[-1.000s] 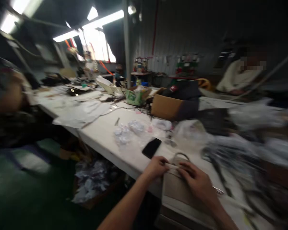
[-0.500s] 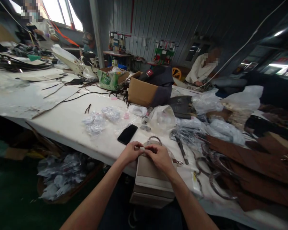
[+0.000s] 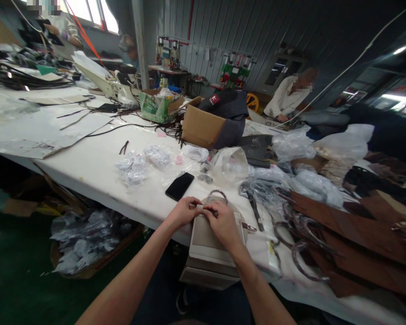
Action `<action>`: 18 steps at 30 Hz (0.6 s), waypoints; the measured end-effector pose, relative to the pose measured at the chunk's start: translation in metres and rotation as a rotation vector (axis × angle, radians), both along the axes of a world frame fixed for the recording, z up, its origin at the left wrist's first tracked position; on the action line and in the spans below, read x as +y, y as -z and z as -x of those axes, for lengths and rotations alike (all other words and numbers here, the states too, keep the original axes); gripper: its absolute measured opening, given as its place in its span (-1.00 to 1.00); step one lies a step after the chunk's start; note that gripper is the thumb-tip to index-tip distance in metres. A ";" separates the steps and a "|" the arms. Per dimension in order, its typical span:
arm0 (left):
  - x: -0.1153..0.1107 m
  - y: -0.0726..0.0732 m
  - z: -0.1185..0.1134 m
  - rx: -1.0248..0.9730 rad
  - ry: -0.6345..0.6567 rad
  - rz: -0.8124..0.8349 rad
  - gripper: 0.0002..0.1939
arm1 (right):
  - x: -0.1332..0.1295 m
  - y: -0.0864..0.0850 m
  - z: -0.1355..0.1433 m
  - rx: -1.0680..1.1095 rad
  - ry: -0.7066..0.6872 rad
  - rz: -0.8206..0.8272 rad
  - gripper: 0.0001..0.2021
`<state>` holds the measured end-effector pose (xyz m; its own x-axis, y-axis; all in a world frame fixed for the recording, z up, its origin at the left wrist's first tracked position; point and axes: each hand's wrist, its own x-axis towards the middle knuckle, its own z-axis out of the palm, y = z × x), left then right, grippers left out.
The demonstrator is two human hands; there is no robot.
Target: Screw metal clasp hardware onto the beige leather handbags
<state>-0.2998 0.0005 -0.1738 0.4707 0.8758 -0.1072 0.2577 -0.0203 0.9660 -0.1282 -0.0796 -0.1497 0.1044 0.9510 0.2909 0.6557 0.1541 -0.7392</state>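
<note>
A beige handbag (image 3: 203,237) lies at the table's front edge, close to my body. Its wrapped curved handle (image 3: 217,192) points away from me, and a short brown strap with a metal end (image 3: 249,227) sticks out on the right. My left hand (image 3: 183,211) pinches at the bag's far left corner, fingertips closed. Against it, at the same corner, the fingertips of my right hand (image 3: 222,220) are pinched too, with the wrist over the bag. Whatever small part sits between the fingertips is hidden. Just beyond my left hand lies a black phone (image 3: 180,186).
Clear plastic wrapping (image 3: 228,167) and a cardboard box (image 3: 203,126) lie beyond the phone. Brown leather bag pieces (image 3: 345,234) cover the right side. Below the table on the left is a bin of plastic scraps (image 3: 88,241). A co-worker (image 3: 284,99) sits across the table.
The view has shifted slightly. Both hands stay pinched at the same corner of the handbag, with only a slight shift of the fingers.
</note>
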 end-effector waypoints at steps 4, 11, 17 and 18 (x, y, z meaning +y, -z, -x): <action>0.000 0.000 0.001 -0.012 0.002 0.018 -0.73 | -0.008 0.001 0.003 -0.009 -0.012 -0.025 -0.85; 0.000 0.004 0.001 -0.027 0.008 0.031 -0.73 | -0.014 0.003 0.005 -0.056 -0.037 0.026 -0.81; -0.001 0.006 0.003 -0.022 0.006 0.009 -0.69 | -0.015 0.006 0.007 -0.051 -0.019 -0.001 -0.82; -0.001 0.007 0.003 -0.019 0.011 0.003 -0.68 | -0.015 0.006 0.007 -0.048 -0.019 0.001 -0.82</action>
